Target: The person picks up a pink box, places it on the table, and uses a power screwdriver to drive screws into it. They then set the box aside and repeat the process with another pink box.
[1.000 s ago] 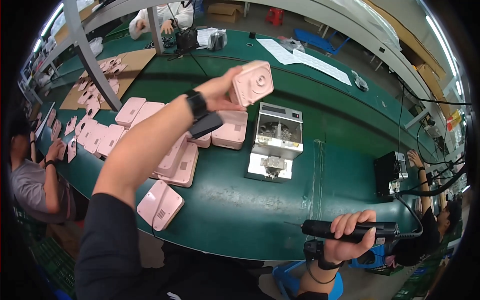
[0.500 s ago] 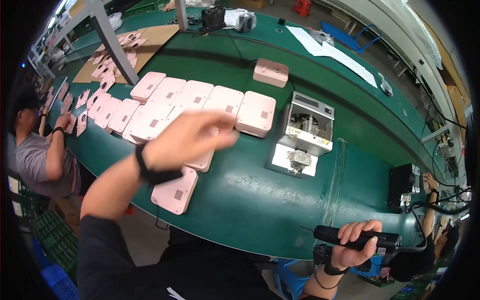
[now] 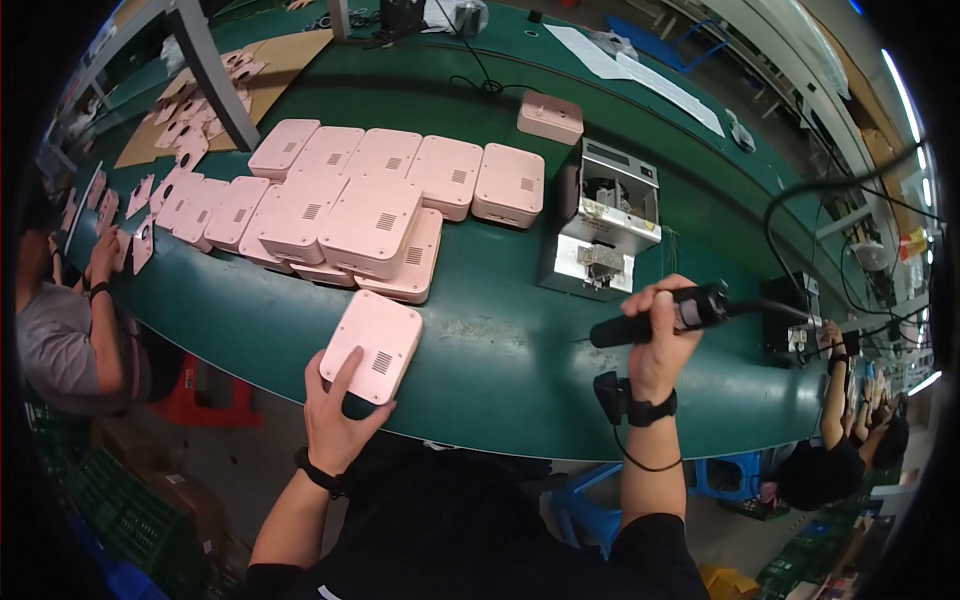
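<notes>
My left hand (image 3: 336,420) grips the near edge of a pale pink plastic box (image 3: 372,340) with rounded corners and a small slotted vent. Its thumb is at the right side and its fingers are at the left and on top. The box rests on the green table by its front edge. My right hand (image 3: 662,345) is wrapped round a black electric screwdriver (image 3: 620,331), held above the table with its thin bit pointing left. Beyond it stands a metal screw feeder (image 3: 606,225). Several similar pink boxes (image 3: 372,222) sit in rows, partly stacked, beyond my left hand.
A lone pink box (image 3: 550,116) stands behind the screw feeder. Flat pink panels (image 3: 190,125) lie on cardboard at the far left, by a grey metal post (image 3: 215,80). A co-worker (image 3: 70,335) sits at left. A thick black cable (image 3: 790,200) loops at right.
My left hand has come down from over the rows onto the nearest pink box and taken hold of it. My right hand has risen and moved over the table with the screwdriver.
</notes>
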The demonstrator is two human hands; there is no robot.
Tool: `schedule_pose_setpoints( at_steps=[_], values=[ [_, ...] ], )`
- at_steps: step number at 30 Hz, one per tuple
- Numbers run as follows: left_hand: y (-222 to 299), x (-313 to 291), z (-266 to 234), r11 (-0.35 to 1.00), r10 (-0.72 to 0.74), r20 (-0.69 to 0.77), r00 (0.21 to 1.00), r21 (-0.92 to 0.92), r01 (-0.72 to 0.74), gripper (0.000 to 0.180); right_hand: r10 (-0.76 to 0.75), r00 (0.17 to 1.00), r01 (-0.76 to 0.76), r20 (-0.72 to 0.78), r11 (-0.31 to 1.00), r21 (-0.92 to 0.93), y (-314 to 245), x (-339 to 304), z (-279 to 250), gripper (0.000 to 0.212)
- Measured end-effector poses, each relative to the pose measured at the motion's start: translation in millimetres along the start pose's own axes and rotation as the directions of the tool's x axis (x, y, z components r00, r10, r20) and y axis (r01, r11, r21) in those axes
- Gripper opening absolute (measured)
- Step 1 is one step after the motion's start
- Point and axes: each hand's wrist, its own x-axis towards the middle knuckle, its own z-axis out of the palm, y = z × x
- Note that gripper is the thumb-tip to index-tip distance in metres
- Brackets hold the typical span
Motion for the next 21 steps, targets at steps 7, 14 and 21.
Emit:
schedule_pose_setpoints(
  at_steps=[7, 14, 21],
  values=[
    [25.4, 47.5, 25.3, 0.894, 0.423, 0.333, 0.843, -0.307, -0.327, 0.073, 0.042, 0.994, -0.049, 0.101, 0.996, 0.071, -24.0, 26.5, 1.7, 0.016],
    [60.5, 98.0, 91.6, 0.823, 0.556, 0.462, 0.691, -0.420, -0.382, 0.073, -0.095, 0.993, 0.087, 0.072, 0.990, 0.112, -47.4, 74.3, 29.3, 0.017],
    [70.9, 111.3, 113.7, 0.812, 0.551, 0.421, 0.721, -0.470, -0.346, 0.070, 0.001, 0.993, -0.006, 0.118, 0.999, 0.048, -34.1, 79.6, 30.9, 0.017]
  ],
)
